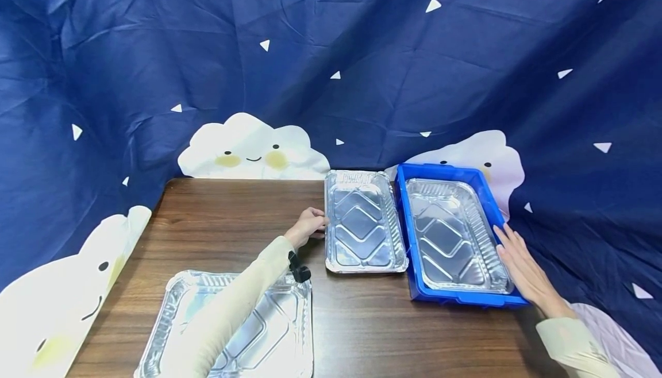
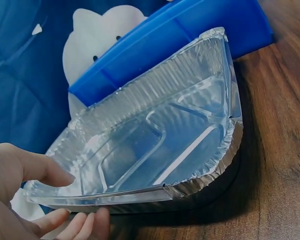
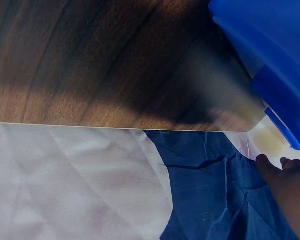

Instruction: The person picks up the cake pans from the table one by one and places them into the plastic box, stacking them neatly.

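Observation:
A rectangular foil tray (image 1: pixel 360 226) lies on the table beside the blue bin. At its left rim is my left hand (image 1: pixel 308 226). In the left wrist view the thumb (image 2: pixel 52 172) is above the rim of this foil tray (image 2: pixel 155 145) and the fingers (image 2: pixel 101 222) are below it. My right hand (image 1: pixel 524 266) lies with straight fingers along the right side of the blue bin (image 1: pixel 468 297); in the right wrist view only part of that hand (image 3: pixel 287 190) shows beside the bin. A second foil tray (image 1: pixel 447 237) sits inside the bin.
Another foil tray (image 1: pixel 253 332) lies at the front left, partly hidden under my left forearm. The brown wooden table (image 1: pixel 227 211) ends at the back against a dark blue curtain (image 1: pixel 289 79) with white clouds and triangles. My right hand is near the table's right edge.

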A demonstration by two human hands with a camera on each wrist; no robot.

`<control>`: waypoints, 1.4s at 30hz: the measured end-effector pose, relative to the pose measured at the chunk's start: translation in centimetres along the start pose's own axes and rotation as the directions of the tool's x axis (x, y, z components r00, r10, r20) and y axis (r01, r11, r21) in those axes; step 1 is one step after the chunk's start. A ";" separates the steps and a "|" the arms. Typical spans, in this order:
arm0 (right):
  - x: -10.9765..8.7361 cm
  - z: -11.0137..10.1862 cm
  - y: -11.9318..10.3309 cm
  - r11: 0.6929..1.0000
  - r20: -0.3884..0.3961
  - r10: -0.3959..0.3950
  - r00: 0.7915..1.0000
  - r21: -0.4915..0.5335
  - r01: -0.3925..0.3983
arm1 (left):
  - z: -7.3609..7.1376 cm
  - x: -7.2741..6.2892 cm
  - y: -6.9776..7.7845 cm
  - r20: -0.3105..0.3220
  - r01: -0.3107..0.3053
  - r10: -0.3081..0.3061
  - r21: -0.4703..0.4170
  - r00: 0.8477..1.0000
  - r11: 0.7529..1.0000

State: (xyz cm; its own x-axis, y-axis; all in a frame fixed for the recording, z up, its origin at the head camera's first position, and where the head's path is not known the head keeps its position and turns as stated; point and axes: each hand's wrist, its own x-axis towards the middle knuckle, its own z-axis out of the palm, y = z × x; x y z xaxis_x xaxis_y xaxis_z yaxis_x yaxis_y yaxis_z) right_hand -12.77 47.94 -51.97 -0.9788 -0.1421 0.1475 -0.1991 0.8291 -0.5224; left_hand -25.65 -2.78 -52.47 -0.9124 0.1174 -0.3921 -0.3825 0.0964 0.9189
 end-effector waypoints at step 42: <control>-0.2 -0.2 -0.3 1.000 0.005 0.016 1.000 0.011 -0.016 | -0.4 -0.2 0.9 0.045 -0.030 0.026 0.083 0.999 0.996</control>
State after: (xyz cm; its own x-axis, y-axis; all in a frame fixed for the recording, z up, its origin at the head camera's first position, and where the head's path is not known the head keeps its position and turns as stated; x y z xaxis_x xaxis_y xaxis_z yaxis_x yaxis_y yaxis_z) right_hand -12.55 47.79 -51.69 -0.9820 -0.1319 0.1352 -0.1843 0.8254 -0.5337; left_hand -25.87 -3.11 -51.53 -0.9147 0.1642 -0.3693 -0.3414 0.1748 0.9235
